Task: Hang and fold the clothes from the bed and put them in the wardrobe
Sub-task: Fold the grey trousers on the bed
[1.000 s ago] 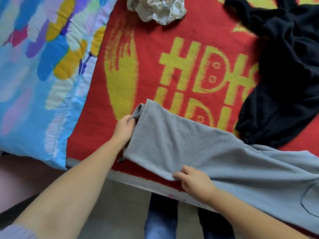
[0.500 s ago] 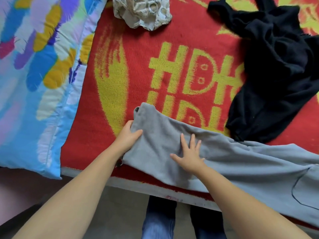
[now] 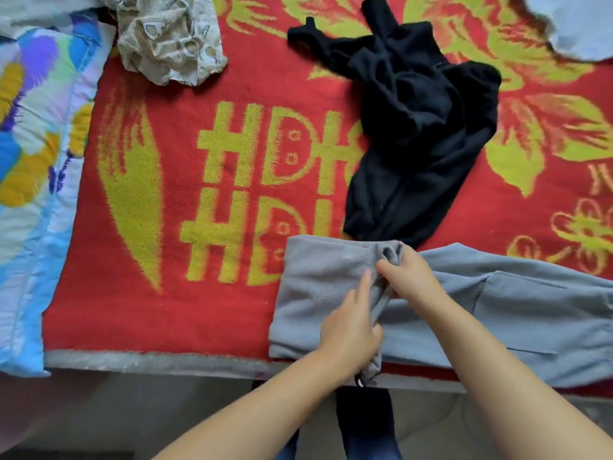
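Your grey garment (image 3: 497, 303) lies along the near edge of the bed, from 6 o'clock out to 4 o'clock, on the red blanket (image 3: 199, 310). Its left end is folded over into a flat panel, and both your hands meet at the inner edge of that fold. Your left hand (image 3: 351, 327) rests on the fold with the forefinger stretched toward 12 o'clock while the other fingers curl round a bunched strip of grey cloth that hangs off the bed edge. Your right hand (image 3: 409, 277) pinches a puckered bit of the same cloth at the fold's top edge, thumb pointing toward 9 o'clock.

The black garment (image 3: 414, 127) lies crumpled at 1 o'clock, its lower end touching the grey one. A beige patterned cloth (image 3: 166, 38) sits bunched at 11 o'clock. A pale blue cloth (image 3: 583, 24) shows at 2 o'clock in the corner. The pillow (image 3: 30, 194) lies at 9 o'clock, overlapping the blanket's left edge.
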Tool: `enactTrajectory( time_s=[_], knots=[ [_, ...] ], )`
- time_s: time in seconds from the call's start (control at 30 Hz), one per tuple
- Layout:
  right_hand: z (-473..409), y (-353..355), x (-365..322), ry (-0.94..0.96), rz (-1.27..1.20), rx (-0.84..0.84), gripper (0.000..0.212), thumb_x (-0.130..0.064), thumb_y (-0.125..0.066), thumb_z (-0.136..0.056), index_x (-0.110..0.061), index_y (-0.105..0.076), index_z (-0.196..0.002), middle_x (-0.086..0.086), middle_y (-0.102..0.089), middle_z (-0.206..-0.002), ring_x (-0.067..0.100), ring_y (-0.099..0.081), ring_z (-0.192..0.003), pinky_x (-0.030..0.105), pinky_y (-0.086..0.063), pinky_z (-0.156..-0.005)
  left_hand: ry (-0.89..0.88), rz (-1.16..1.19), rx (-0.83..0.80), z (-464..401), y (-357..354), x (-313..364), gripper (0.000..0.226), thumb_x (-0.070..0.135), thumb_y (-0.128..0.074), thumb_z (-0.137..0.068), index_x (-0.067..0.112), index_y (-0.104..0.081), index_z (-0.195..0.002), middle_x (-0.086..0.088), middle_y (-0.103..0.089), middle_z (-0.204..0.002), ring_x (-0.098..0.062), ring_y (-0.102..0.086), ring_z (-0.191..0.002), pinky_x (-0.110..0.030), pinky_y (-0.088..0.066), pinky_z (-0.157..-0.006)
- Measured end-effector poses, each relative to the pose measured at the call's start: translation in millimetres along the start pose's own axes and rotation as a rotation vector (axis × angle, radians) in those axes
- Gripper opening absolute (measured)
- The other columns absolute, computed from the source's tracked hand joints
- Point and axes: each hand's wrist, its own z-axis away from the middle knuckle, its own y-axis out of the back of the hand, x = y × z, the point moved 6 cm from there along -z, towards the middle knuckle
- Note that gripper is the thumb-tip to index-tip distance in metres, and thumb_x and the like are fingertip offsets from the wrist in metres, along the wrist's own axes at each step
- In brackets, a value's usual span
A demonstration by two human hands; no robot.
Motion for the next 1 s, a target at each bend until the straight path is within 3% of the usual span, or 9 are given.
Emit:
enactTrajectory(
  time_s=[0.13,0.23,0.33,0.47,0.6,0.7,0.8,0.87,1.0],
  knots=[
    [-21,33,73,-0.092,-0.115,0.114,0.021,-0.018,-0.056,-0.090,-0.012,-0.047,-0.108,0.001,-0.058,-0.093,0.021,-0.055,-0.089,0.031,-0.043,-0.072,0.042,-0.207,-0.130,6,-81,1,0.090,0.019,-0.050,-0.089,0.034,0.014,-0.150,-0.006,-0.037,-0.127,-0.027,-0.052,-0.100,-0.038,-0.047,-0.074],
    [-20,32,98,-0.121,-0.436,0.099,0.047,-0.031,-0.057,-0.095,-0.013,-0.040,-0.135,0.001,-0.062,-0.110,0.014,-0.060,-0.101,0.028,-0.045,-0.084,0.134,0.238,-0.274,-2,-107,-14,0.085,0.018,-0.048,-0.094,0.040,0.012,-0.149,0.008,-0.033,-0.131,-0.014,-0.057,-0.089,-0.022,-0.049,-0.067],
    [2,20,116,-0.039,-0.236,0.009,0.058,-0.038,-0.058,-0.093,-0.022,-0.031,-0.142,-0.008,-0.058,-0.116,0.014,-0.056,-0.108,0.027,-0.042,-0.081,0.252,0.514,-0.311,-9,-104,-34,0.062,0.008,-0.044,-0.098,0.026,-0.018,-0.151,0.005,-0.047,-0.127,-0.012,-0.065,-0.086,-0.021,-0.053,-0.069],
    [31,4,144,-0.064,0.100,-0.139,0.074,-0.017,-0.046,-0.095,-0.026,-0.002,-0.153,0.015,-0.062,-0.110,0.030,-0.059,-0.088,0.034,-0.045,-0.072,0.299,0.464,0.092,-24,-34,-63,0.030,-0.002,-0.034,-0.097,0.005,-0.059,-0.112,-0.001,-0.062,-0.074,-0.014,-0.057,-0.055,-0.024,-0.048,-0.052],
    [30,24,150,0.008,-0.036,-0.036,0.062,-0.015,-0.041,-0.099,-0.027,-0.013,-0.152,0.012,-0.056,-0.131,0.029,-0.057,-0.107,0.033,-0.045,-0.084,0.313,0.043,0.552,-15,34,-90,0.009,0.019,-0.054,-0.093,0.016,-0.051,-0.101,-0.004,-0.057,-0.091,-0.022,-0.055,-0.079,-0.033,-0.041,-0.068],
    [21,23,155,-0.010,0.110,-0.125,0.073,-0.022,-0.049,-0.098,-0.026,-0.003,-0.154,0.013,-0.057,-0.128,0.031,-0.057,-0.112,0.036,-0.047,-0.088,0.471,0.005,0.376,0,0,-116,0.055,0.033,-0.066,-0.087,0.004,-0.040,-0.127,-0.015,-0.047,-0.123,-0.032,-0.047,-0.113,-0.038,-0.039,-0.091],
    [21,13,154,-0.072,0.308,-0.196,0.080,-0.022,-0.046,-0.098,-0.020,0.014,-0.152,0.006,-0.056,-0.080,0.024,-0.055,-0.070,0.035,-0.043,-0.061,0.499,0.192,0.283,15,-30,-133,0.060,0.025,-0.073,-0.083,0.003,-0.038,-0.126,-0.009,-0.054,-0.119,-0.021,-0.053,-0.102,-0.027,-0.039,-0.082],
    [25,5,157,-0.094,0.381,-0.214,0.082,-0.020,-0.044,-0.098,-0.015,0.019,-0.150,0.003,-0.049,-0.069,0.017,-0.046,-0.059,0.033,-0.035,-0.053,0.459,0.197,0.295,18,-28,-143,0.051,0.022,-0.073,-0.083,0.008,-0.041,-0.121,0.000,-0.057,-0.106,-0.017,-0.055,-0.093,-0.023,-0.041,-0.070],
    [35,2,160,-0.196,0.347,-0.205,0.087,-0.025,-0.049,-0.098,-0.018,0.020,-0.151,0.010,-0.055,-0.098,0.024,-0.055,-0.079,0.033,-0.044,-0.067,0.440,0.135,0.215,14,-22,-150,0.046,0.027,-0.072,-0.084,0.018,-0.038,-0.115,0.008,-0.054,-0.096,-0.014,-0.054,-0.086,-0.018,-0.040,-0.063]
  ],
)
